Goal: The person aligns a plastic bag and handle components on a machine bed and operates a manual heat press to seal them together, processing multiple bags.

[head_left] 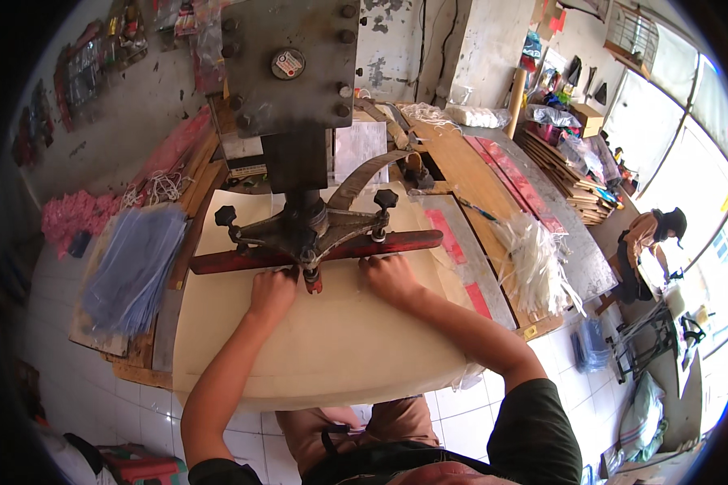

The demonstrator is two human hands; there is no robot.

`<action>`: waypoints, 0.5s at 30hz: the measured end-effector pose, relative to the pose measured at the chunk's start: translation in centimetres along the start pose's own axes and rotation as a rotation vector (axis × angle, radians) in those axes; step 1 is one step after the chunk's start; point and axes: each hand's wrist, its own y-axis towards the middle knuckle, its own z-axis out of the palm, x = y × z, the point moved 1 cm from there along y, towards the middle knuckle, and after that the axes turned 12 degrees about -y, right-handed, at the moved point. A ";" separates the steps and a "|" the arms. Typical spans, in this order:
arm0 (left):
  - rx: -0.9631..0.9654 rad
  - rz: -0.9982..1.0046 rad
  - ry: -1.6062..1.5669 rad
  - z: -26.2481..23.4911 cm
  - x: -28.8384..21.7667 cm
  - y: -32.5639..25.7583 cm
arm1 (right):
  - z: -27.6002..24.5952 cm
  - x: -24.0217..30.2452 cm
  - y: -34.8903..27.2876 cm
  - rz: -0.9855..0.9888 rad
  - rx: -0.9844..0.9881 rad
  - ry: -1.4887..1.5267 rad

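Observation:
A heavy metal press head (pixel 299 65) stands over the table, with a dark spider-shaped bracket (pixel 307 222) under it. Fixed to the bracket is a long red bar (pixel 408 242), running across a large cream sheet (pixel 323 339). My left hand (pixel 273 289) rests on the sheet against the bar's near edge, left of the bracket's front foot, with its fingers curled. On the other side of that foot, my right hand (pixel 387 275) lies with bent fingers at the same edge. The bar partly hides the fingertips, so what they hold, if anything, is hidden.
Blue-tinted clear plastic sheets (pixel 133 267) are piled at the left beside a pink bundle (pixel 77 214). White strips (pixel 534 259) hang over the right table edge, near red strips (pixel 514 174). Another person (pixel 651 242) works at far right.

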 end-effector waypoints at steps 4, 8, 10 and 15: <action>-0.043 0.033 -0.021 -0.4 0.1 -0.3 | -1.2 0.0 -0.8 -0.014 -0.033 0.035; -0.094 -0.008 -0.085 -0.4 -0.1 -0.1 | -1.2 -0.3 -1.0 -0.023 -0.108 0.065; -0.148 0.057 -0.080 -0.8 -0.1 0.3 | -1.3 -0.5 -1.1 -0.025 -0.139 0.085; -0.140 0.017 -0.100 -1.1 -0.5 0.5 | -1.1 -0.7 -1.3 -0.035 -0.235 0.102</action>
